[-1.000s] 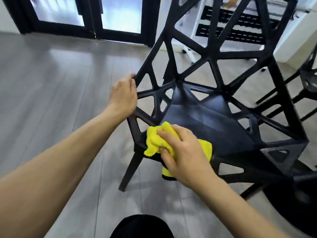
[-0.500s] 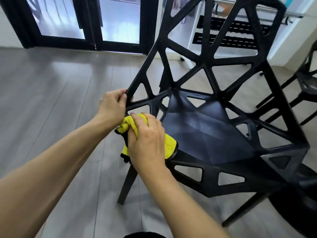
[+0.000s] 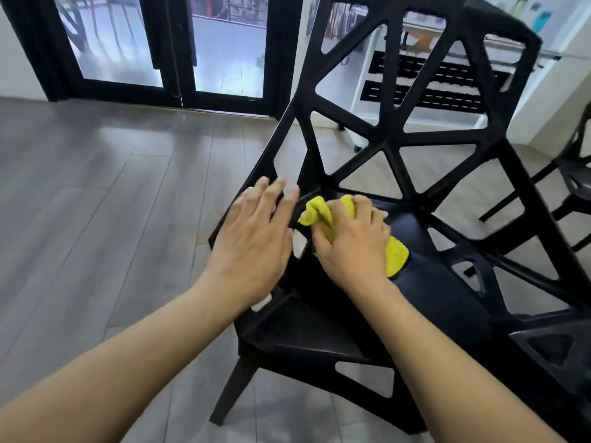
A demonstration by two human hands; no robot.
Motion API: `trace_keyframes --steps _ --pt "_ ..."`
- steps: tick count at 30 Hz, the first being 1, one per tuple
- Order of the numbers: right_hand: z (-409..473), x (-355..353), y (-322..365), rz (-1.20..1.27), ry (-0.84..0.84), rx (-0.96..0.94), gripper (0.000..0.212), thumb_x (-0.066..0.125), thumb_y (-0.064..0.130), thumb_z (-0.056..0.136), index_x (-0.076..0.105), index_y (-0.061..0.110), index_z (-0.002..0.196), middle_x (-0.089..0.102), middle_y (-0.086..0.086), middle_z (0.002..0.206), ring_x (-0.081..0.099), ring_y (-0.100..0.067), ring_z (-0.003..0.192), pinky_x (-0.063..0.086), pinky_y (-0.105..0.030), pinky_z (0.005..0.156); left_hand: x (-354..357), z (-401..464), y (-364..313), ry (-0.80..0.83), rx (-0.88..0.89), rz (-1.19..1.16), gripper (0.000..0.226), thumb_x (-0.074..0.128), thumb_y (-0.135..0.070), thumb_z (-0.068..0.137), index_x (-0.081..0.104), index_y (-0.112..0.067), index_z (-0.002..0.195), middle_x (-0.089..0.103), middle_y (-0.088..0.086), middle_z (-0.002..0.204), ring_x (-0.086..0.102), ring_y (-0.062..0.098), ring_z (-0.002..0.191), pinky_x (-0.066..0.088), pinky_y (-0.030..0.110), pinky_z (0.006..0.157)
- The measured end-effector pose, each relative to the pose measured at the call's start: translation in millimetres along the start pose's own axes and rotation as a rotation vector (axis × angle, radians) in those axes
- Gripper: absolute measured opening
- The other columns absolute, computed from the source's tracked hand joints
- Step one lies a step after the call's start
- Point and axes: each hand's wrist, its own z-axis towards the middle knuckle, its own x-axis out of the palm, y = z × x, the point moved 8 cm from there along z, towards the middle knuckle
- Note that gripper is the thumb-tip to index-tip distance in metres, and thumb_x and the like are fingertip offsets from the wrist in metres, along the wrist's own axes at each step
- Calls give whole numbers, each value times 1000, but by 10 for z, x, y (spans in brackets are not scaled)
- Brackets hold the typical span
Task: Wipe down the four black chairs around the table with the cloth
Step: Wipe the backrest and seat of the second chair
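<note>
Our right hand (image 3: 351, 247) curls its fingers around the yellow cloth (image 3: 396, 255) on the black chair (image 3: 447, 292) seat; beside it, our left hand (image 3: 252, 231) rests fingers spread on the chair's side frame.

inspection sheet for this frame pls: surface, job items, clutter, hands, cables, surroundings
Surface: grey plank floor; no table top in view.
Job items: black chair in front of the person; yellow cloth bunched on its seat, near the left side frame. Second chair partly visible at the right edge.
Clutter: nothing seen on the floor.
Hands: right hand grips the cloth against the seat; left hand flat, fingers straight, over the chair's left side frame.
Cables: nothing seen.
Surroundings: black-framed glass doors behind; white rack seen through the chair back.
</note>
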Motion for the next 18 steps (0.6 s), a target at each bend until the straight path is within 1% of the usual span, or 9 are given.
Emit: trace_keyframes --steps 1,2,3,5,7,11,13,15,18 --pt "-28 186 -104 -16 151 -20 36 54 49 92 59 33 124 46 -6 136 46 -34 117 41 -46 93 150 30 -103 53 66 26 49 37 -31 100 45 -16 146 39 13 155 32 34 145 28 49 119" --pt "-32 357 -204 -3 272 -21 35 53 48 93 60 35 124 45 -4 138 45 -34 121 40 -46 95 289 58 -161 126 85 56 51 31 -36 99 48 -18 144 40 13 155 31 34 146 27 48 120" --pt "19 462 -296 9 318 0 34 52 46 93 61 36 124 44 -3 139 44 -34 123 40 -46 96 427 55 -179 206 80 102 55 24 -39 99 47 -18 145 38 14 157 30 35 147 25 48 121" --pt "234 558 -414 -46 283 54 31 51 42 94 63 36 122 44 -3 139 43 -33 121 40 -48 93 592 4 -191 287 71 196 64 17 -45 98 43 -15 148 38 18 156 30 36 147 23 48 121" --pt "482 640 -500 -120 241 88 28 49 40 95 64 33 118 45 -5 132 43 -34 116 38 -48 90 614 -18 -213 304 75 240 66 19 -48 97 49 -12 144 46 19 151 37 38 143 26 48 120" --pt "904 898 -505 -101 240 102 25 48 36 96 65 28 113 43 -8 125 42 -36 114 37 -53 94 652 -26 -234 309 85 249 59 29 -46 98 63 -10 129 51 24 144 43 43 137 31 52 117" --pt "1049 954 -467 -135 226 103 25 49 35 96 65 27 112 45 -8 123 44 -36 114 36 -51 95 662 -23 -245 316 92 244 55 31 -43 98 67 -9 122 52 25 143 44 43 136 33 53 116" --pt "1149 962 -406 -203 207 36 24 49 33 95 65 25 110 46 -9 122 45 -35 111 37 -48 93 658 -22 -258 314 102 242 54 31 -41 98 69 -7 117 54 24 141 46 44 135 35 54 114" --pt "1247 967 -345 -260 241 -160 26 49 31 94 65 26 113 44 -8 119 46 -35 110 38 -47 91 645 -10 -263 316 113 256 53 33 -39 98 68 -6 119 61 19 134 48 43 133 36 55 113"
